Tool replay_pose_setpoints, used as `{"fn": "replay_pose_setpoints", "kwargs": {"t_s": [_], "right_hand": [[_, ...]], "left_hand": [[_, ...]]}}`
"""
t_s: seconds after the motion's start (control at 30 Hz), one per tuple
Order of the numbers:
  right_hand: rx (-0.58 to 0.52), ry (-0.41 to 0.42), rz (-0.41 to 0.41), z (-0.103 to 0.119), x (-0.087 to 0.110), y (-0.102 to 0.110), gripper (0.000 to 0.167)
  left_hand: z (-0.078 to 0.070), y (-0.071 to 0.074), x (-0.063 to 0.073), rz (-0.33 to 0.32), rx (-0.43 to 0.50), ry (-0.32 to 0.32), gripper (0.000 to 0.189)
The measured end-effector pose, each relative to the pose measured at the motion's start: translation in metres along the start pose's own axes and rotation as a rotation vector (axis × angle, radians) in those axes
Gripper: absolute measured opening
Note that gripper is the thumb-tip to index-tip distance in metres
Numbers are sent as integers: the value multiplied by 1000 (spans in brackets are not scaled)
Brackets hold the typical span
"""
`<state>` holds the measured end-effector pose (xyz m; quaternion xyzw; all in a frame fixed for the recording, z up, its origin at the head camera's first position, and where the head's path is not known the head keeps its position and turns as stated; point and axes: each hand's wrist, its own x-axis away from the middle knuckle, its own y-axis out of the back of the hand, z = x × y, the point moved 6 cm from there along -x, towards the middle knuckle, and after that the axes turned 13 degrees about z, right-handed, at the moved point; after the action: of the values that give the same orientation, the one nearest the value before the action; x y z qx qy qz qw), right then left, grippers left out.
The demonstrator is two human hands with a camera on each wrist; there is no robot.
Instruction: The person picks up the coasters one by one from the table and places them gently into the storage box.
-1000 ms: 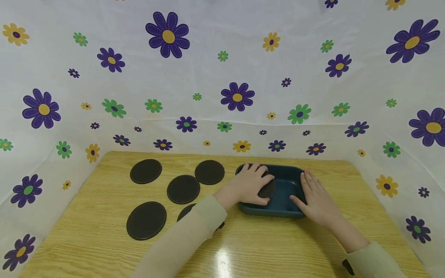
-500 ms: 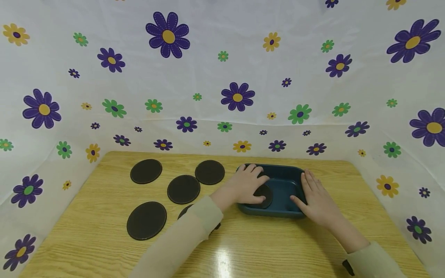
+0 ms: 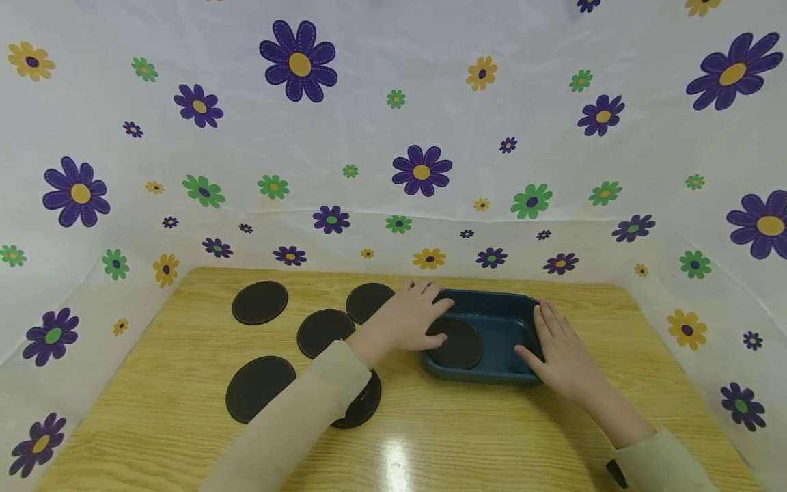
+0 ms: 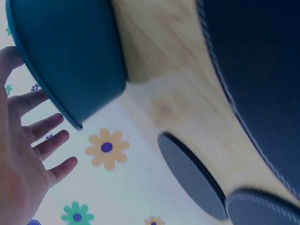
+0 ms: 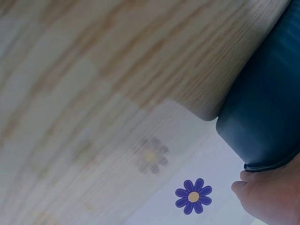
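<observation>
A round black coaster point(image 3: 456, 344) lies inside a dark blue rectangular container point(image 3: 492, 377), at its left end. My left hand point(image 3: 410, 316) hovers at the container's left rim with spread fingers and holds nothing. The left wrist view shows the same hand point(image 4: 23, 140) beside the container's outer wall point(image 4: 70, 51), its fingers apart. My right hand point(image 3: 568, 352) rests on the right rim, fingers fairly straight along the edge and thumb over the inside. In the right wrist view, part of the right hand point(image 5: 272, 192) touches the container's rim.
More black coasters lie left of the container: one at the back left point(image 3: 260, 302), one near it point(image 3: 370, 302), one in the middle point(image 3: 321, 331), and two nearer, a left coaster point(image 3: 258, 386) and a right coaster point(image 3: 364, 403) partly under my left sleeve. A flowered cloth point(image 3: 344, 137) surrounds the wooden table point(image 3: 467, 437).
My left hand has let go of the coaster, which now lies flat in the container's left end, and has drawn back leftward. The right hand stays on the rim.
</observation>
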<state>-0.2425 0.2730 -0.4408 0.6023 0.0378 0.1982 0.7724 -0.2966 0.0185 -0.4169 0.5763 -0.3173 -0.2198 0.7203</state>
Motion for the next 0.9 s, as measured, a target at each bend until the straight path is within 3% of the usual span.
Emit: {"fn": "replay_pose_setpoints", "kwargs": {"t_s": [0.47, 0.63, 0.9], "right_hand": [[25, 4, -14, 3, 1, 1, 94], [30, 7, -23, 4, 2, 1, 93], [12, -4, -7, 2, 2, 0, 93]], "left_hand": [[50, -13, 35, -33, 63, 67, 62], [71, -26, 47, -39, 116, 86, 60], [104, -49, 70, -1, 166, 183, 61]]}}
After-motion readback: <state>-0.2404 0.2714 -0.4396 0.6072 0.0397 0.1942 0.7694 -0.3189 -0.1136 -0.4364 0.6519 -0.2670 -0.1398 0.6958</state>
